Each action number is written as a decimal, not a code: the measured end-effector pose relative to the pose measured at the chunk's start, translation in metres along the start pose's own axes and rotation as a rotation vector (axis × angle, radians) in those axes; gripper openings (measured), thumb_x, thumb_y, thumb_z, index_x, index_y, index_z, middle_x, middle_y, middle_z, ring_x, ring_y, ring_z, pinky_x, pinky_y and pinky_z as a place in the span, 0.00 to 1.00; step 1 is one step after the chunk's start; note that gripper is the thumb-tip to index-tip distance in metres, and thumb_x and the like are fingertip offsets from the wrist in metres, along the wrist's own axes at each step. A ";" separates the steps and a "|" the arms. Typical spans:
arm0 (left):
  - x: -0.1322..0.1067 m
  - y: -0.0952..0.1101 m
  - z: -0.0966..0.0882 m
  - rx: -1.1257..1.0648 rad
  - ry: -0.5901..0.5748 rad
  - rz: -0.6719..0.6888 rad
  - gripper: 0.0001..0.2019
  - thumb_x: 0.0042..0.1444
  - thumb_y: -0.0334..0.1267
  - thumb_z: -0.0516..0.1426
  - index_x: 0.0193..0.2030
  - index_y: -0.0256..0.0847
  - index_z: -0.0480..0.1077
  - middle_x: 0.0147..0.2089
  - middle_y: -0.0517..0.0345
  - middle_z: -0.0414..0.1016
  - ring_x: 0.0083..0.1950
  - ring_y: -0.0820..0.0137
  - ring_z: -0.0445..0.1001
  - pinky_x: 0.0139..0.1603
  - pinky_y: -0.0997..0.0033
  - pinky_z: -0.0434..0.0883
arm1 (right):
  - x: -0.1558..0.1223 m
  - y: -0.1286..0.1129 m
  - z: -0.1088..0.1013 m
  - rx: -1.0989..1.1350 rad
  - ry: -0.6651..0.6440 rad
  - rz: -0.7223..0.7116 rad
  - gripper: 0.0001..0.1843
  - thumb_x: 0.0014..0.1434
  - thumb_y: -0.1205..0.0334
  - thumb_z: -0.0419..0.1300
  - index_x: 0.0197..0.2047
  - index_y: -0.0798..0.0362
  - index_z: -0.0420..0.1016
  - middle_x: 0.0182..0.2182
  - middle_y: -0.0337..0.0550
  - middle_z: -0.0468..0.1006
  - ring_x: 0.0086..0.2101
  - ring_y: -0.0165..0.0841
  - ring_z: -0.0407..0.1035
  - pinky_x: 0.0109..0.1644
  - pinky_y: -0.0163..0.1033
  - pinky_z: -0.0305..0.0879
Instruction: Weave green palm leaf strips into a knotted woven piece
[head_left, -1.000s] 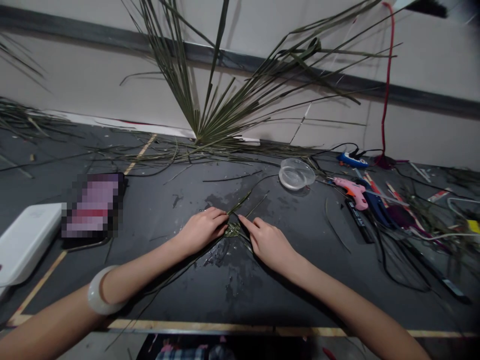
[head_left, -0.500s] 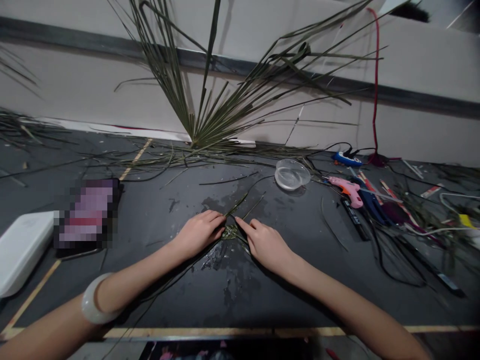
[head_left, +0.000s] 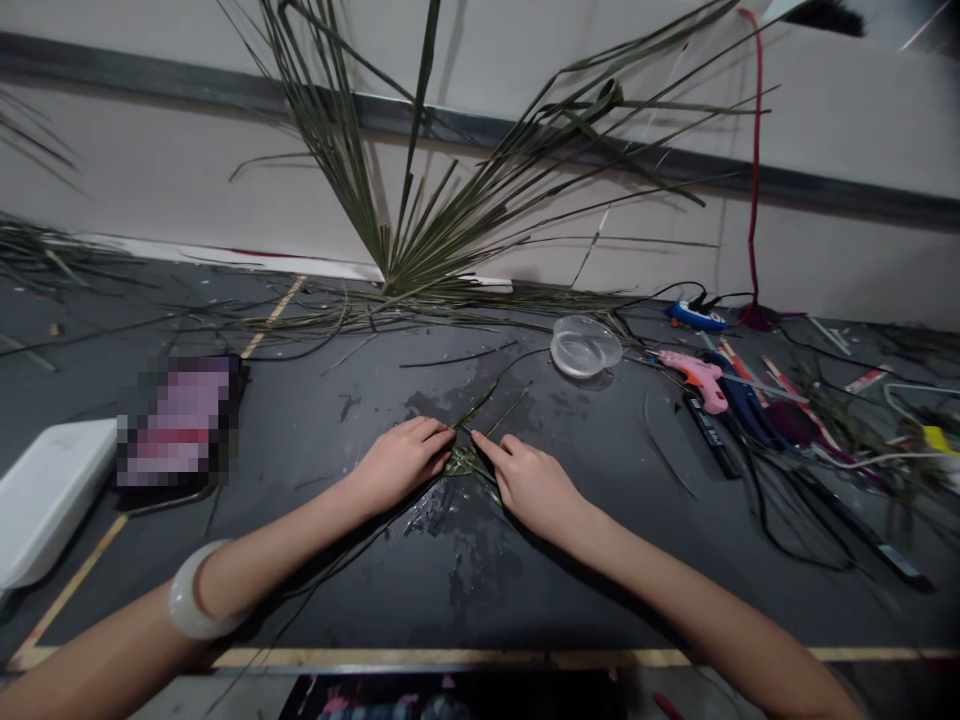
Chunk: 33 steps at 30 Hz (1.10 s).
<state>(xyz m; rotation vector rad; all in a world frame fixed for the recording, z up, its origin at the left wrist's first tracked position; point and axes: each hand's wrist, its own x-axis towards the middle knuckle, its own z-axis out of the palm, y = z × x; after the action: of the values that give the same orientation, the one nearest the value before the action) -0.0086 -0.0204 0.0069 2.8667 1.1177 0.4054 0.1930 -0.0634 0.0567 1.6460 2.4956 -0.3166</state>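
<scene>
A small woven piece of green palm leaf strips (head_left: pixel 460 461) lies on the wet middle of the dark mat, between my two hands. My left hand (head_left: pixel 405 458) is closed on its left side, the fingertips pressing the strips. From the right, my right hand (head_left: pixel 531 482) grips the other side, its index finger stretched toward the weave's top edge and the other fingers curled. Loose strip ends (head_left: pixel 480 403) stick out beyond the fingertips, and long ones trail under my left forearm. The undersides of the fingers are hidden.
A fan-shaped palm leaf (head_left: pixel 390 270) leans on the wall at the back. A clear plastic bowl (head_left: pixel 586 347), a pink glue gun (head_left: pixel 694 378), a black marker (head_left: pixel 709 435) and cables lie to the right. A phone (head_left: pixel 180 425) and a white box (head_left: pixel 56 500) are at left.
Hardly anything differs. The hands stay at the weave with almost the same hold, and the whole view has shifted very slightly.
</scene>
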 end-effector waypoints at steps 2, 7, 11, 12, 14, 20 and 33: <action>0.000 0.000 -0.001 -0.001 -0.006 0.001 0.12 0.63 0.36 0.49 0.50 0.37 0.68 0.45 0.51 0.73 0.46 0.65 0.72 0.47 0.66 0.72 | 0.000 0.001 -0.001 -0.003 0.007 0.009 0.27 0.65 0.68 0.42 0.67 0.51 0.55 0.43 0.52 0.73 0.39 0.36 0.72 0.42 0.37 0.67; 0.000 0.001 -0.003 -0.007 -0.017 -0.002 0.12 0.63 0.35 0.50 0.50 0.37 0.68 0.45 0.51 0.73 0.46 0.65 0.71 0.47 0.66 0.72 | 0.000 0.002 -0.001 -0.003 0.000 0.023 0.27 0.64 0.69 0.43 0.67 0.50 0.55 0.43 0.51 0.73 0.39 0.36 0.72 0.41 0.37 0.67; 0.000 0.002 -0.003 -0.010 -0.015 -0.008 0.12 0.63 0.36 0.50 0.51 0.36 0.68 0.45 0.51 0.73 0.46 0.65 0.71 0.47 0.66 0.72 | -0.001 0.001 0.000 0.008 0.010 -0.007 0.27 0.64 0.69 0.42 0.67 0.51 0.55 0.43 0.51 0.73 0.39 0.36 0.72 0.42 0.38 0.67; 0.000 0.002 -0.002 -0.010 -0.013 -0.008 0.12 0.63 0.36 0.50 0.50 0.36 0.68 0.45 0.51 0.73 0.46 0.65 0.71 0.47 0.66 0.72 | -0.001 0.001 0.000 0.009 0.007 -0.011 0.27 0.64 0.69 0.42 0.67 0.51 0.55 0.43 0.51 0.73 0.39 0.35 0.72 0.42 0.37 0.67; 0.000 0.002 -0.002 -0.009 -0.012 -0.007 0.12 0.63 0.36 0.50 0.50 0.36 0.68 0.45 0.51 0.73 0.46 0.65 0.71 0.46 0.65 0.72 | -0.002 0.000 0.000 0.007 -0.001 -0.010 0.27 0.64 0.69 0.43 0.67 0.51 0.55 0.43 0.52 0.73 0.39 0.35 0.72 0.42 0.37 0.67; 0.000 0.001 -0.003 -0.015 -0.016 -0.008 0.12 0.63 0.36 0.50 0.51 0.37 0.68 0.46 0.51 0.72 0.46 0.65 0.71 0.47 0.65 0.72 | -0.002 0.000 0.000 -0.003 0.009 -0.014 0.27 0.65 0.68 0.42 0.66 0.51 0.55 0.43 0.52 0.73 0.38 0.35 0.72 0.41 0.37 0.67; -0.001 0.001 -0.002 -0.014 -0.007 -0.012 0.13 0.64 0.36 0.49 0.50 0.37 0.69 0.46 0.51 0.74 0.46 0.65 0.72 0.47 0.65 0.72 | -0.002 0.002 -0.002 -0.007 0.003 0.007 0.28 0.64 0.69 0.43 0.67 0.51 0.55 0.42 0.52 0.74 0.37 0.35 0.73 0.41 0.38 0.68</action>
<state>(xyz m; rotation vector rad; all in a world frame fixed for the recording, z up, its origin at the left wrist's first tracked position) -0.0088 -0.0215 0.0086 2.8455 1.1256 0.4007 0.1958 -0.0636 0.0593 1.6539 2.4894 -0.3048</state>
